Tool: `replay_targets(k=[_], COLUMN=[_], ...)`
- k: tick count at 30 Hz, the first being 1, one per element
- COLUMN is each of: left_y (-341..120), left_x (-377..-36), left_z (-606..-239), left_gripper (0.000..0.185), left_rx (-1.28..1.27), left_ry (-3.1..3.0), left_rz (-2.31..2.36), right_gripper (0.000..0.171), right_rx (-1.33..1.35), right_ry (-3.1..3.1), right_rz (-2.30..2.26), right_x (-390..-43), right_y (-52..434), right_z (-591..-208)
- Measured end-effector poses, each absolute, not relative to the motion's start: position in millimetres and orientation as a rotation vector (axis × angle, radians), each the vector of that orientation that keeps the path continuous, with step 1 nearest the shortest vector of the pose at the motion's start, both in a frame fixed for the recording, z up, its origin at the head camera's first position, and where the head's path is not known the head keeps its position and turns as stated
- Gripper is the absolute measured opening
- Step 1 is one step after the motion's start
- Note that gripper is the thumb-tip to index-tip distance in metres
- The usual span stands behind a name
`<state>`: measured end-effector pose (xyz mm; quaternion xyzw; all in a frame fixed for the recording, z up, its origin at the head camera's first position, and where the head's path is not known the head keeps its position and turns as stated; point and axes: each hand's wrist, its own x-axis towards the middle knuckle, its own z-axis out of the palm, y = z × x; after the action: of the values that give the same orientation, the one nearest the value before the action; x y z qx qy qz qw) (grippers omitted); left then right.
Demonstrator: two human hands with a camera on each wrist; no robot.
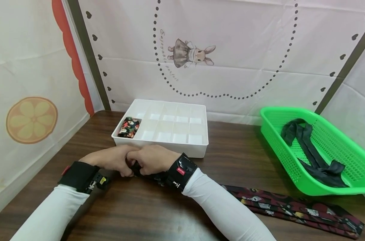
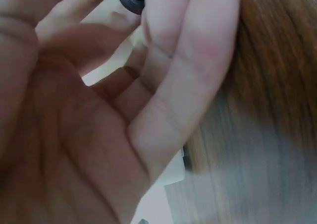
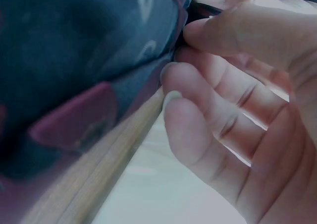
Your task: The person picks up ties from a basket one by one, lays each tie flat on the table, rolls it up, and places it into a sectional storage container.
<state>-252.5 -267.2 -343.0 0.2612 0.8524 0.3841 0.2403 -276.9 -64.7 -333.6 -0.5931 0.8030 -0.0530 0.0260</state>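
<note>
Dark patterned tie [image 1: 136, 169] pinched between both hands at the near middle of the tabletop [image 1: 236, 157].

Held low over the wood, mostly hidden by fingers; dark blue cloth with red patches visible in the right wrist view. Left hand [image 1: 111, 160] in a closed grip on it, fingertips curled round its dark edge. Right hand [image 1: 153, 160] likewise grasping, thumb and fingers pinching the cloth. Just behind: white divided tray [image 1: 197, 147], one rolled patterned tie [image 1: 128, 127] in its front-left compartment. To the right: green basket [image 1: 278, 147] holding a dark tie [image 1: 308, 147]. In front of the basket: red patterned tie [image 1: 290, 207] lying flat.
</note>
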Motion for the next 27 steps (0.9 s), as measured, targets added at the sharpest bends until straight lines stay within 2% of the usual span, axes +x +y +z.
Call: replay_targets(k=[7,14,22,27], left_y=[-273,-274,-264,-263], left_x=[-252,-252,-250,-250], left_z=[-345,-350,-349,-342], left_gripper=[0.042,0.038,0.027,0.037], left_rx=[0.689,0.752,0.766,0.709], left_ry=[2.221,2.267,2.371,2.344], left_rz=[1.128,1.135,1.045,1.038], right_gripper=[0.017,0.029,0.025,0.022], right_rx=[-1.869,-1.906,-1.829,-1.839], right_ry=[2.493,2.553,2.542,2.528], right_rz=[-0.108,-0.094,-0.054,-0.067], right_x=[-277,-274,-270,-271], right_y=[-67,-70,-67,-65], right_z=[-337,-341,-333,-331])
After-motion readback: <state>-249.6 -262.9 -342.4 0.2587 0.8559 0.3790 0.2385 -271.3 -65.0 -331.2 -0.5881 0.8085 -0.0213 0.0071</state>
